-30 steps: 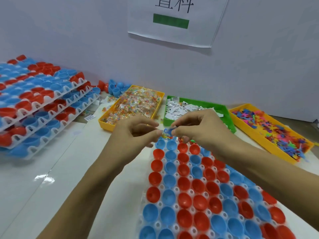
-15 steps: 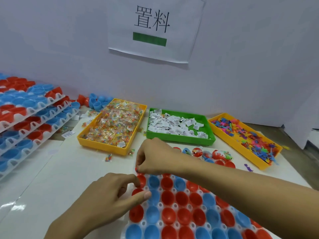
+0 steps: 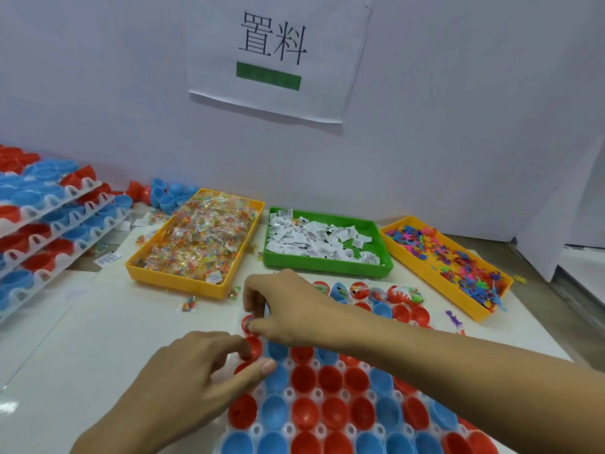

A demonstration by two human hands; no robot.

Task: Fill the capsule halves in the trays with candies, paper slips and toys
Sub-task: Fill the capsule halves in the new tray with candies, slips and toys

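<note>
Reaching my right hand (image 3: pixel 281 309) across, fingertips pinched down into the red plastic capsule half (image 3: pixel 247 322) at the white tray's (image 3: pixel 288 393) far-left corner (contents hidden); my left hand (image 3: pixel 199 371), loosely curled and empty, rests just nearer

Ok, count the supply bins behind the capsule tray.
3, in a row: yellow candy bin at left, green paper-slip bin in the middle, yellow toy bin at right. None seems hidden.
</note>
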